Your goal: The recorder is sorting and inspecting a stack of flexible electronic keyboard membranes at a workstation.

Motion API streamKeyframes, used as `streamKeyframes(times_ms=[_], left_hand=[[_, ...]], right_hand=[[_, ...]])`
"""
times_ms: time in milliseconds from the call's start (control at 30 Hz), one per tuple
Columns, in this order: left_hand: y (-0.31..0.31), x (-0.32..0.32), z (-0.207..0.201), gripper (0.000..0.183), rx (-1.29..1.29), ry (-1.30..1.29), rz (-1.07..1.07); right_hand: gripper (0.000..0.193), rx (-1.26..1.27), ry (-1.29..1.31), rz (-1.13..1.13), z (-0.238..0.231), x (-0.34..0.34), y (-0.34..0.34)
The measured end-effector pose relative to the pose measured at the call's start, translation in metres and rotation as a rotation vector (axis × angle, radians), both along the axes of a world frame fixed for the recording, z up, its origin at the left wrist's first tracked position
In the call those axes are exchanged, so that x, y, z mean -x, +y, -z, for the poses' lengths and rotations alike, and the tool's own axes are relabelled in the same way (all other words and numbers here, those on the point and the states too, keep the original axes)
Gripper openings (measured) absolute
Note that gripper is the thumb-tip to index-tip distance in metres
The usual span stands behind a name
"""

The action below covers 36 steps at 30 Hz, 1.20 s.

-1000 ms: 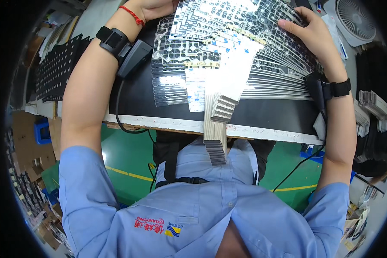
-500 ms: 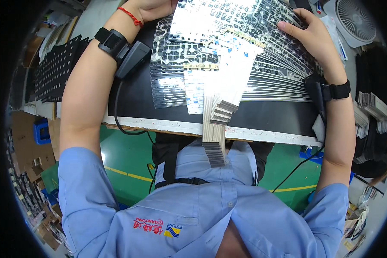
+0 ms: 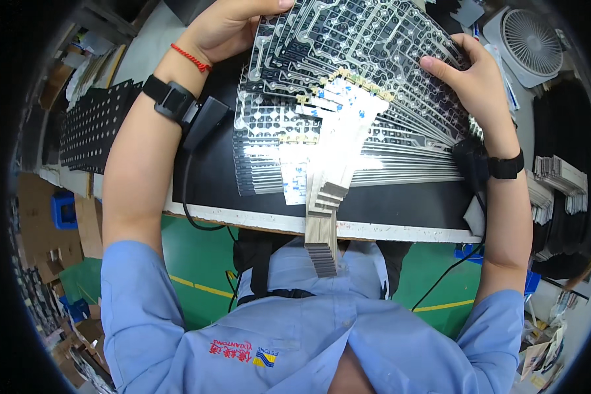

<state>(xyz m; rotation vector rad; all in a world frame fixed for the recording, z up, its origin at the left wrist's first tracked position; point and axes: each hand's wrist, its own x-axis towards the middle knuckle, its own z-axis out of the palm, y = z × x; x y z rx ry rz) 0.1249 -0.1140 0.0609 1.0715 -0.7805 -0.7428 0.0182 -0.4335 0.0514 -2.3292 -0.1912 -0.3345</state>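
A fanned stack of keyboard membrane circuit sheets (image 3: 374, 39), dark with silver tracks, rests on the black tabletop. My left hand (image 3: 233, 29) grips the upper sheets at their left edge, thumb on top and its other fingers partly hidden. At the right edge, my right hand (image 3: 476, 82) holds the fan between its thumb and fingers. Below the hands, a second layer of sheets (image 3: 259, 157) lies in offset steps. Pale ribbon tails (image 3: 331, 157) with blue marks gather in the middle, and their ends hang over the table's near edge.
A white fan (image 3: 530, 44) stands at the far right. Black perforated sheets (image 3: 98, 125) lie to the left, and pale stacked strips (image 3: 561, 180) sit on black material to the right. Black cables (image 3: 182, 177) run from both wrist devices past the white table edge (image 3: 400, 231).
The upper sheets have shifted and tilted, and the bright glare on them has gone. My left hand stays at their left edge. The table sits lower in the picture now.
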Motion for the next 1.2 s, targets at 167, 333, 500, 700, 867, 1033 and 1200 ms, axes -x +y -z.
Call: streamKeyframes(times_ms=[167,333,500,700,867,1033,1200], left_hand=[[0.004,-0.008,-0.004,0.071,0.04,-0.006,0.063],[0.006,-0.006,0.005,0.048,0.0,-0.031,-0.004],[0.0,-0.001,0.002,0.044,-0.116,-0.008,-0.125],[0.002,-0.006,0.007,0.043,-0.112,0.017,-0.109],[0.0,-0.006,0.007,0.049,-0.052,0.023,-0.101],[0.006,-0.01,0.007,0.055,-0.034,0.014,-0.038],[0.005,-0.011,0.009,0.053,-0.02,0.041,-0.066]], right_hand=[[0.043,-0.048,-0.033,0.041,0.002,-0.001,0.001],[0.046,-0.016,-0.006,0.069,0.009,-0.005,-0.003],[0.05,-0.037,0.03,0.059,0.014,-0.009,-0.008],[0.053,0.022,0.0,0.048,0.016,-0.011,-0.003],[0.051,0.017,-0.012,0.062,0.012,-0.005,-0.002],[0.047,-0.022,-0.029,0.056,0.011,-0.004,0.0],[0.046,-0.022,-0.026,0.06,0.008,-0.003,0.0]])
